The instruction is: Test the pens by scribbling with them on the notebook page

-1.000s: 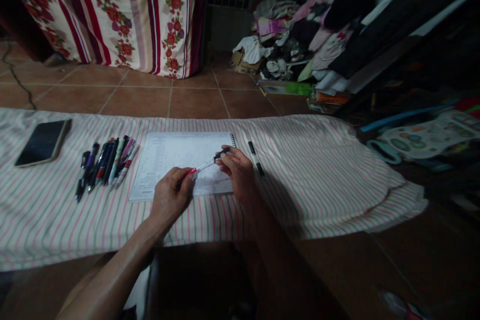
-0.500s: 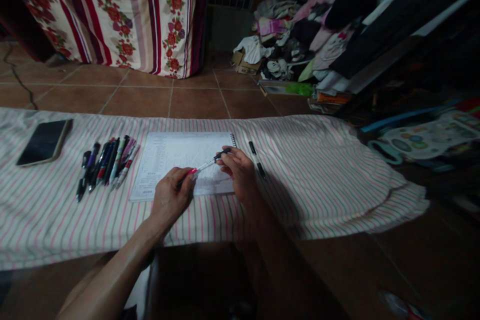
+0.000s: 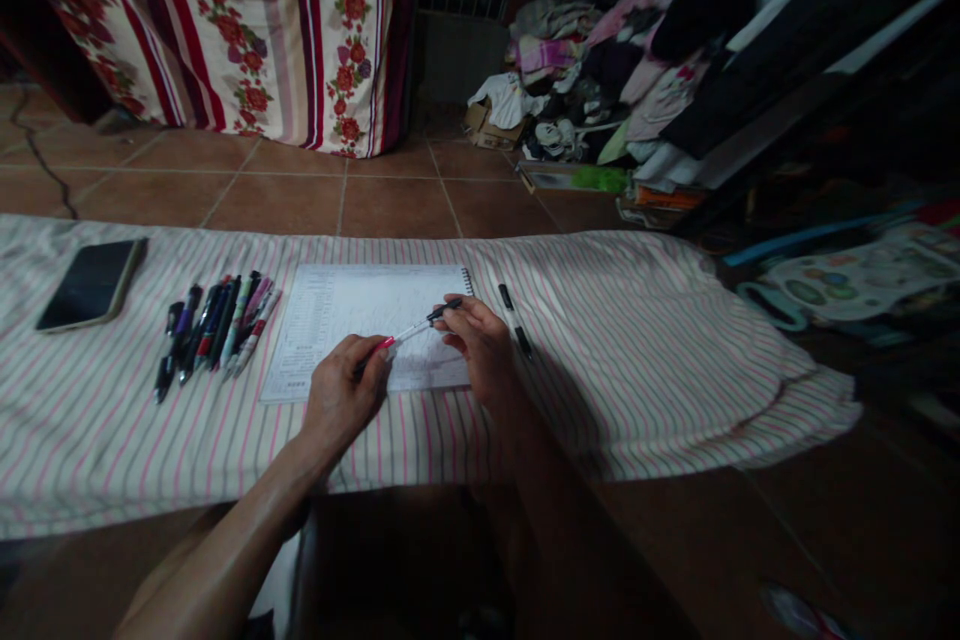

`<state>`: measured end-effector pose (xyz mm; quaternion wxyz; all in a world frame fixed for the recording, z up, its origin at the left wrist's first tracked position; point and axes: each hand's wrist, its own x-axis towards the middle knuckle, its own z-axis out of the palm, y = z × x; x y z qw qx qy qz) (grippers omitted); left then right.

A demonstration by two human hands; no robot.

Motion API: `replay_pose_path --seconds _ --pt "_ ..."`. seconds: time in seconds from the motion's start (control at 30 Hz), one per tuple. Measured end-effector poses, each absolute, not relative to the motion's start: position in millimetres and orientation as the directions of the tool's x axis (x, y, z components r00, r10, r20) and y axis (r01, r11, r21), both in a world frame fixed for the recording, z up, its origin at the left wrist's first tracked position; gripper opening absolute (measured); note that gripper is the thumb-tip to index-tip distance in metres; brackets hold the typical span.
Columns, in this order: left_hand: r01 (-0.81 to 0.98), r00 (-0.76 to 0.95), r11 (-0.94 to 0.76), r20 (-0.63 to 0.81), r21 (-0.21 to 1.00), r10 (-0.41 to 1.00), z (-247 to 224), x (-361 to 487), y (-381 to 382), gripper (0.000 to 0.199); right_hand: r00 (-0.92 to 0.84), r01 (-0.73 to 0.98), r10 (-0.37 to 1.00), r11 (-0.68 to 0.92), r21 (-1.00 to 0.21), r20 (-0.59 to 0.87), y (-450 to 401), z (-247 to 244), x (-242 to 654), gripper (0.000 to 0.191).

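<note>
A slim pen point(image 3: 410, 331) with a clear barrel and dark ends is held slantwise between my two hands, above a spiral-bound notebook point(image 3: 390, 288). My left hand point(image 3: 346, 382) is closed around its lower left end, where a pinkish-red spot shows by the thumb. At the upper right end, the fingers of my right hand point(image 3: 476, 335) pinch the black part. Whether that black part is a separate cap, I cannot tell. Just right of the notebook lies another black-and-white pen point(image 3: 514, 320), apart from my right hand.
Several pens point(image 3: 217, 325) lie in a row left of the notebook. Farther left is a dark-screened phone point(image 3: 91, 285). A striped cloth point(image 3: 645, 350) covers the low surface. Beyond it are floor tiles, a floral curtain point(image 3: 247, 30) and heaped clothes point(image 3: 585, 50).
Almost nothing differs. Both hands keep their hold on the pen in the same place, and the view has shifted very slightly.
</note>
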<state>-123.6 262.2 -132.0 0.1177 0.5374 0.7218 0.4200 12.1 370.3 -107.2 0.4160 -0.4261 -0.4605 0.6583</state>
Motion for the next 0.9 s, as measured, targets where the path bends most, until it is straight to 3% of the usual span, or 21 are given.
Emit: replay_pose_path --seconds 0.9 --pt "0.689 -0.368 0.048 0.292 0.723 0.883 -136.4 -124.2 261.2 0.025 -0.302 -0.141 0.938 -0.223 -0.964 -0.173 369.6 -108.4 11.7 0.036"
